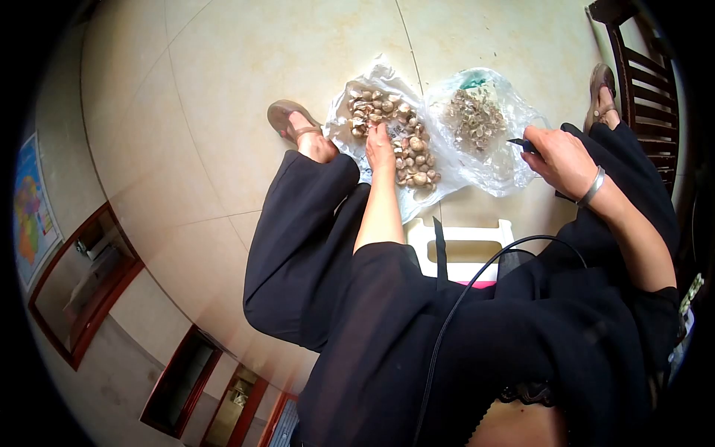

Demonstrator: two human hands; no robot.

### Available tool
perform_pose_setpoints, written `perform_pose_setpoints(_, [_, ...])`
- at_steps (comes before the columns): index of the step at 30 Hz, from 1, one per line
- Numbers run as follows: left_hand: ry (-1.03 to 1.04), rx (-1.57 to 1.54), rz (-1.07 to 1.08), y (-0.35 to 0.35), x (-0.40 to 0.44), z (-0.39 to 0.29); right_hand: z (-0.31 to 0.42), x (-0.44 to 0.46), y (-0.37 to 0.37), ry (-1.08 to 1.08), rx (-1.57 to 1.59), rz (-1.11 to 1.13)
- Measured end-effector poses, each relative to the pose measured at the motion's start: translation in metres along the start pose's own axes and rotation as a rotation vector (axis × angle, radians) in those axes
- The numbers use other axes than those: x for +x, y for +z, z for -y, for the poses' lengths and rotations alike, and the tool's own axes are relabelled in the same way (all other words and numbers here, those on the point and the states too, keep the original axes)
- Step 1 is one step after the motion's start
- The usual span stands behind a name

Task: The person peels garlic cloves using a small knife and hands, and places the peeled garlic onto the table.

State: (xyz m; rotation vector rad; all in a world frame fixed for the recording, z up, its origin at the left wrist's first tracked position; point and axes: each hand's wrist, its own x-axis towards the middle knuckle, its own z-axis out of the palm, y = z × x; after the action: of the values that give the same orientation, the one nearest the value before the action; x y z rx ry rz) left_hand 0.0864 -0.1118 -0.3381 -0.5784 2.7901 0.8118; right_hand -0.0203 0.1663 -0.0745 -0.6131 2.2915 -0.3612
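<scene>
Smooth tiles [223,89] bear crinkled plastic [381,72], rounded bulbs [418,161].

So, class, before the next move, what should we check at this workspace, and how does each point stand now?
1. Right hand grips the dark pointed tool: ok.
2. Tool point kept away from the left hand: ok, there is a gap between them.
3. Left hand at the heap of round brown pieces: ok.
4. A single piece held firmly in the left fingers: cannot tell, the hand hides it.
5. Scraps kept apart from the heap: ok, on the right-hand plastic.
6. Plastic lying smooth: not ok, it is crumpled.
</scene>
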Motion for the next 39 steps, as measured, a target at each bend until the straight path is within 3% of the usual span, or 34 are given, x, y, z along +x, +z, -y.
perform_pose_setpoints(4, [-0.057, 0.004, -0.05, 0.002, -0.006, -0.001, 0.001, 0.001, 0.0, 0.007, 0.009, 0.012])
perform_pose_setpoints(7, [0.01, -0.012, -0.145, 0.016, 0.0, 0.023, 0.002, 0.001, -0.001, 0.003, 0.012, 0.011])
perform_pose_setpoints(9, [-0.393, -0.46, 0.024, 0.032, 0.007, 0.049, 0.003, 0.0, -0.001, 0.002, 0.01, 0.007])
perform_pose_setpoints(10, [-0.379, -0.495, 0.001, 0.013, 0.006, 0.036, 0.003, 0.0, -0.001, 0.002, 0.011, 0.005])
perform_pose_setpoints(11, [-0.545, -0.694, 0.028, -0.004, 0.002, 0.02, 0.002, 0.0, -0.001, -0.012, 0.014, -0.004])
perform_pose_setpoints(19, [-0.636, -1.158, -0.058, 0.006, -0.012, 0.042, 0.003, -0.002, -0.003, 0.001, 0.013, 0.008])
perform_pose_setpoints(30, [-0.878, -0.986, -0.124, 0.024, -0.008, 0.046, 0.003, -0.002, -0.003, 0.005, 0.011, 0.01])
perform_pose_setpoints(32, [-0.384, -0.323, -0.253, 0.032, -0.012, 0.044, 0.002, -0.002, -0.001, -0.002, 0.006, 0.008])
perform_pose_setpoints(35, [-0.336, -0.161, -0.094, 0.011, -0.017, 0.012, 0.002, 0.0, 0.0, -0.005, -0.003, 0.014])
perform_pose_setpoints(36, [-0.413, -0.097, -0.037, 0.009, -0.015, 0.006, 0.002, 0.0, 0.0, -0.001, -0.005, 0.024])
perform_pose_setpoints(39, [-0.316, 0.007, -0.057, 0.013, -0.012, 0.009, 0.004, 0.001, -0.002, 0.001, 0.006, 0.024])
